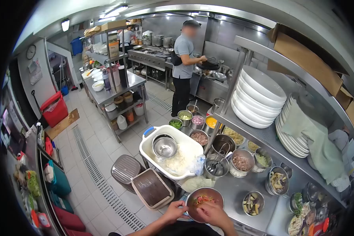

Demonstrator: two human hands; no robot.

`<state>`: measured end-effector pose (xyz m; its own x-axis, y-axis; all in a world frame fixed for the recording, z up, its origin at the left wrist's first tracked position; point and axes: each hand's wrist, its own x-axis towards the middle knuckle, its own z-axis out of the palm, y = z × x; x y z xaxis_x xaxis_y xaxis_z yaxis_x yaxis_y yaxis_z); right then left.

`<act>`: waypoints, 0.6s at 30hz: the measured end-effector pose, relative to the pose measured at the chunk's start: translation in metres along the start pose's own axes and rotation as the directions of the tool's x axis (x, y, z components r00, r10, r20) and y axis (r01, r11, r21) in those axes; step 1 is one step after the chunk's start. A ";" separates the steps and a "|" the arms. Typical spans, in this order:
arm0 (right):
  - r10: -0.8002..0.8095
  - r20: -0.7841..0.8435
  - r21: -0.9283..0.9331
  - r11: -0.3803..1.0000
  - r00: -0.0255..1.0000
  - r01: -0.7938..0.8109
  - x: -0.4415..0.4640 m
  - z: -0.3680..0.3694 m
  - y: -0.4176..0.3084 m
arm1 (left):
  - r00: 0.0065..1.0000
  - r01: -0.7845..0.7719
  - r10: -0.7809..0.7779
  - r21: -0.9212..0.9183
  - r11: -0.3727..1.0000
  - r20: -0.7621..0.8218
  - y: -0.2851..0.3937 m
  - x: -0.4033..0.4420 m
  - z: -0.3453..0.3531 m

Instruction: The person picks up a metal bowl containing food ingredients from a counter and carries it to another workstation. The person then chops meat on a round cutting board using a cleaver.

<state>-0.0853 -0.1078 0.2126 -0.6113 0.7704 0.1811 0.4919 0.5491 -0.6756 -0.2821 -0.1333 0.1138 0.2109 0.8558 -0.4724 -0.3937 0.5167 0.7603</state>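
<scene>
A steel mixing bowl (220, 196) stands at the counter's front edge, with chopped red, orange and green food (203, 198) in it. My left hand (176, 211) is at its left rim, thumb and fingers closed on the edge. Over the right side of the bowl, my right hand (213, 213) reaches in with curled fingers; what they hold, if anything, is hidden. To the right sits a smaller metal bowl (262, 204) of mixed pale and dark pieces. Just behind the mixing bowl lies a pale green cloth or bag (196, 183).
A white tub (147, 151) holds nested metal bowls (164, 146) and white shredded food. Several ingredient pots stand beyond, under a shelf with stacked white bowls (257, 98). Brown bins (152, 188) stand on the floor at left. A person (183, 59) holds a wok (209, 65) at the stove.
</scene>
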 end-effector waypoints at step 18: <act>0.154 -0.089 -0.091 0.983 0.984 -0.162 0.025 -0.002 -0.008 | 0.981 0.156 -0.165 0.090 0.984 0.104 0.026 0.021 -0.017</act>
<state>-0.1030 -0.0925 0.2242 -0.4702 0.8718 0.1376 0.6388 0.4437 -0.6285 -0.3036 -0.1023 0.1158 0.3651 0.7566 -0.5424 -0.2742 0.6442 0.7140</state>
